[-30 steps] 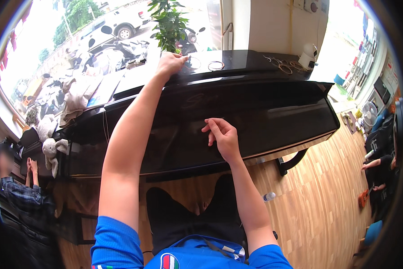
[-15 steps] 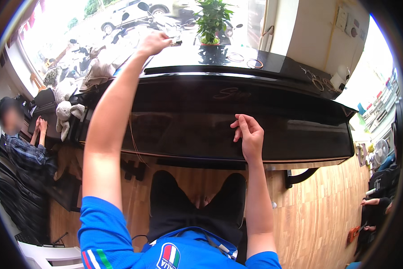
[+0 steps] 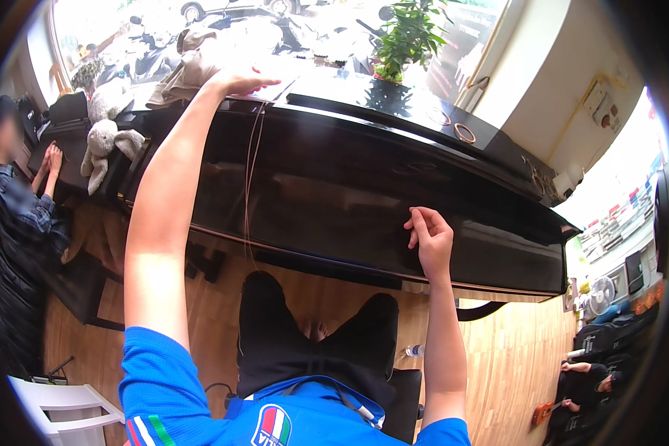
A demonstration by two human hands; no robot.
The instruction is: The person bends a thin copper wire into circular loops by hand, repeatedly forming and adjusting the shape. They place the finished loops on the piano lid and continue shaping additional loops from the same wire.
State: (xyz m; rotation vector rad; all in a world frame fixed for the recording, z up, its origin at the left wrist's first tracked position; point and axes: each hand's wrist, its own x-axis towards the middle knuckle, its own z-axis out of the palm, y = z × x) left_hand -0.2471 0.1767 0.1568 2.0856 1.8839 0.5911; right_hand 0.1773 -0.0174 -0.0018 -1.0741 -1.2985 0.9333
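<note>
I sit at a black upright piano (image 3: 334,193) whose keyboard lid is down. My left hand (image 3: 239,80) reaches up and lies flat on the piano's top, fingers stretched over the edge of a thin flat sheet there. A thin cord (image 3: 251,171) hangs from that spot down the front panel. My right hand (image 3: 427,238) rests on the closed lid with its fingers loosely bent and nothing in it. My knees in dark shorts (image 3: 312,349) are under the keyboard.
A potted plant (image 3: 405,37) and small rings (image 3: 464,132) sit on the piano top. Stuffed toys (image 3: 104,141) and a seated person (image 3: 14,186) are at the left. A white stool (image 3: 59,405) stands lower left; a fan (image 3: 602,293) and another person (image 3: 583,379) are at the right.
My view has swung, so the piano now sits tilted and closer. Both hands keep their places: the left on the piano top, the right on the closed lid.
</note>
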